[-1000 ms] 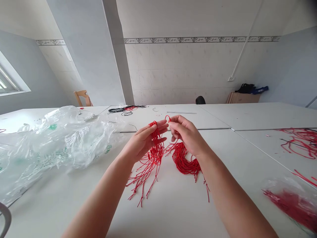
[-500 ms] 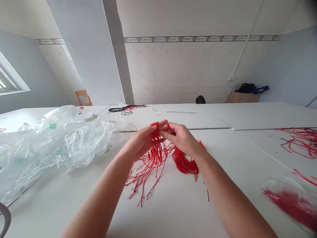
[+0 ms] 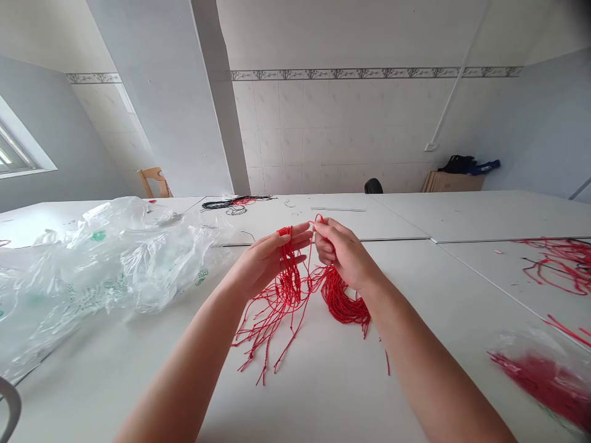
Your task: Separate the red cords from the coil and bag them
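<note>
Over the fingers of my left hand (image 3: 263, 261) hangs a bundle of red braided cords (image 3: 289, 271), pinned by the thumb. Their knotted ends (image 3: 265, 344) spread over the white table below. My right hand (image 3: 340, 249) is closed beside it, thumb and forefinger pinching a single red cord (image 3: 318, 218) that makes a small loop above the fingertips. From there a strand runs down towards the pile. Below my right wrist lies a coil of red cords (image 3: 344, 303), partly hidden by the hand and forearm.
Crumpled clear plastic bags (image 3: 115, 258) cover the table's left side. Black cords (image 3: 235, 203) lie at the back. Loose red cords (image 3: 563, 261) and a clear bag of red material (image 3: 545, 381) are on the right. A cardboard box (image 3: 452, 181) stands by the wall.
My right hand has moved slightly up and right, away from the left fingers, drawing a red cord with it. The left hand still holds the bundle in nearly the same place.
</note>
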`<state>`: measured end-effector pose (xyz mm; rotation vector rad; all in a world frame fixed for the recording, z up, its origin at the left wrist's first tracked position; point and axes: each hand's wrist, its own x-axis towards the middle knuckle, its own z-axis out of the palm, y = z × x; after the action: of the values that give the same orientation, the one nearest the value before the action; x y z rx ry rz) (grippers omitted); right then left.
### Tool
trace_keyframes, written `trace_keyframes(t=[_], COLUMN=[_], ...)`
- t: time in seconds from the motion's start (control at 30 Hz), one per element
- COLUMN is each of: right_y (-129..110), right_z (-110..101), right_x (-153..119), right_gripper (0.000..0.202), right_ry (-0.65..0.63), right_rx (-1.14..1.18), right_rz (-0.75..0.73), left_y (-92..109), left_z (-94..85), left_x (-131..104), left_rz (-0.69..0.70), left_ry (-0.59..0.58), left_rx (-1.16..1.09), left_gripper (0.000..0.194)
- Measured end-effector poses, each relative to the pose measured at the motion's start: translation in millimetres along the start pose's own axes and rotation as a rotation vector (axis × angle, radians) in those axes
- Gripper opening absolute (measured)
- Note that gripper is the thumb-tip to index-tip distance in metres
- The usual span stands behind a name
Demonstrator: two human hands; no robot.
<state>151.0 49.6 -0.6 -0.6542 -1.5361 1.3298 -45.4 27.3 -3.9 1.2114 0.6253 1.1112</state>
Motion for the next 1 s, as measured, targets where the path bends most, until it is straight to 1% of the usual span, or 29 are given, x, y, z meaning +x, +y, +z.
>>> trace_keyframes(t=[0.07, 0.13, 0.27, 0.43, 0.57, 0.67, 0.77, 0.8, 0.87, 0.93, 1.0], right_y=[-0.8, -1.7, -0.9, 1.2, -0.1, -0.5, 0.9, 1.4, 2.0, 1.5, 0.3], right_z=[0.3, 1.9, 6.4, 8.9, 7.9, 6.2, 4.4, 3.9, 3.8, 5.0, 7.5], right_x=[-2.2, -5.0, -7.0, -5.2, -5.1, -3.9, -1.6, -1.1, -1.4, -3.3, -6.0], right_gripper=[0.031, 0.028, 0.023, 0.023, 0.021, 0.014, 0.015, 0.014, 0.012, 0.013, 0.019], right_ry=[-0.048, -0.076, -0.063, -0.065, -0.048, -0.006, 0.014, 0.008, -0.018, -0.060, -0.103], right_rx=[-0.083, -0.179, -0.254, -0.241, -0.248, -0.184, -0.084, -0.053, -0.027, -0.080, -0.175], right_rz=[0.033, 0.020, -0.007, -0.040, -0.028, -0.030, -0.063, -0.063, -0.016, 0.033, 0.014], left_y=[0.0, 0.0, -0.1, -0.6, -0.9, -0.9, 0.0, 0.4, 1.4, 2.4, 3.4], left_z=[0.5, 1.0, 1.6, 2.1, 1.2, -1.5, -5.4, -6.6, -8.6, -9.8, -10.2], left_x=[0.2, 0.3, 0.0, -0.5, 0.3, 1.0, 1.0, 0.8, 0.5, 0.4, 0.3], left_rz=[0.007, 0.010, 0.013, 0.012, 0.011, 0.028, 0.036, 0.034, 0.037, 0.049, 0.056], left_ry=[-0.007, -0.010, 0.001, -0.003, -0.007, -0.022, -0.049, -0.051, -0.038, -0.018, -0.005], left_rx=[-0.007, -0.011, -0.017, -0.020, -0.004, 0.013, 0.012, 0.012, 0.013, 0.015, 0.012], left_gripper=[0.035, 0.035, 0.034, 0.033, 0.035, 0.036, 0.037, 0.037, 0.039, 0.038, 0.037])
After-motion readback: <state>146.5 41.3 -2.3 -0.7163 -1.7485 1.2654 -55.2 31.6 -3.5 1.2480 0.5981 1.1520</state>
